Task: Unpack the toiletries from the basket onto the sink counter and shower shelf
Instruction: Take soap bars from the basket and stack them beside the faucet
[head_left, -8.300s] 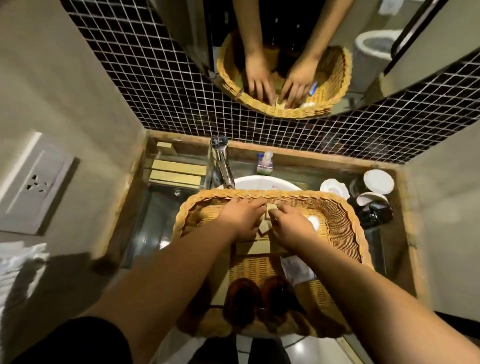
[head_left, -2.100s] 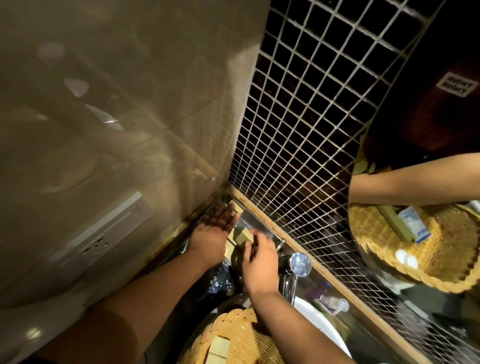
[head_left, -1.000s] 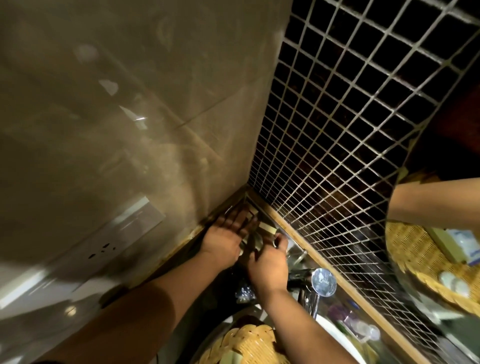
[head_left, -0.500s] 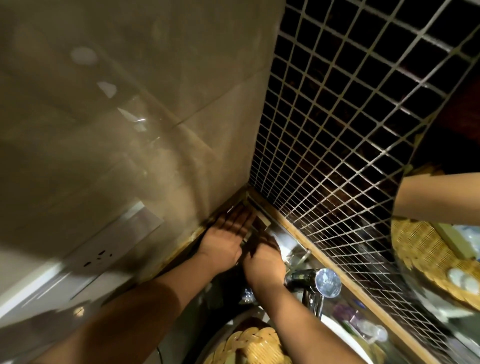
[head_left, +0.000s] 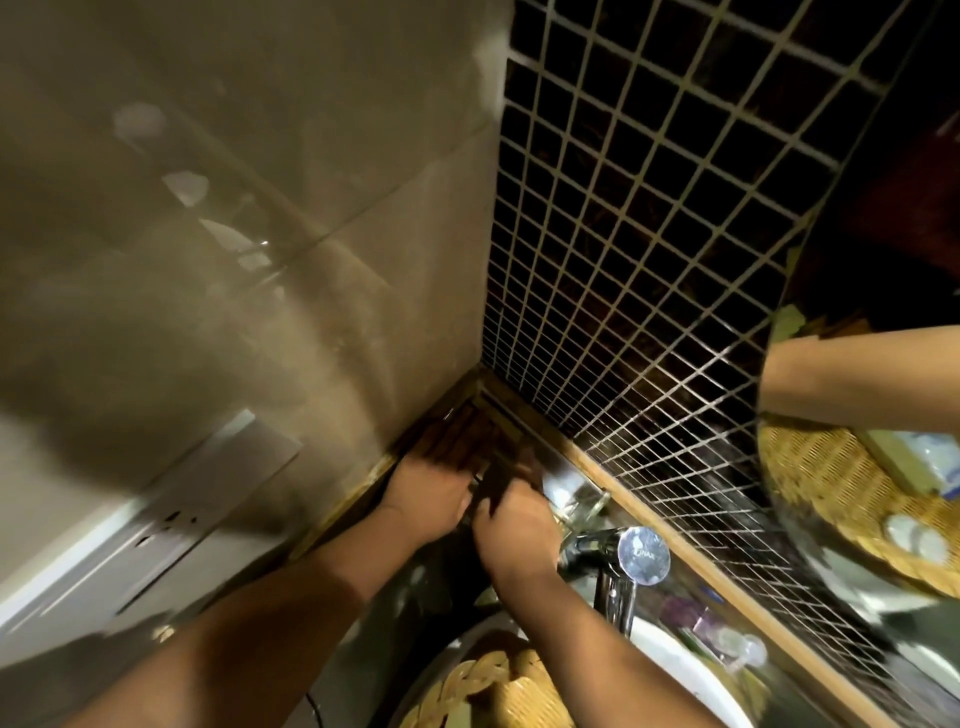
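Note:
Both my hands are in the back left corner of the sink counter (head_left: 587, 470), where the beige wall meets the black mosaic tiles. My left hand (head_left: 434, 480) lies flat there, its straight fingers pressed over the corner. Touching it on the right is my right hand (head_left: 511, 517); its fingers point down into the same spot, blurred and in shadow. The small boxes under the hands are hidden. The wicker basket (head_left: 485, 686) shows only a piece of its rim at the bottom edge, over the white sink (head_left: 691, 670).
A chrome tap (head_left: 631, 564) stands just right of my right wrist. A small clear bottle (head_left: 740, 647) lies on the counter behind it. A round mirror (head_left: 852, 467) on the right reflects the basket and an arm. A wall socket (head_left: 171, 519) sits low left.
Both hands came out of the basket to the counter's back left corner with small boxes. Over the last second they closed over the boxes, which no longer show.

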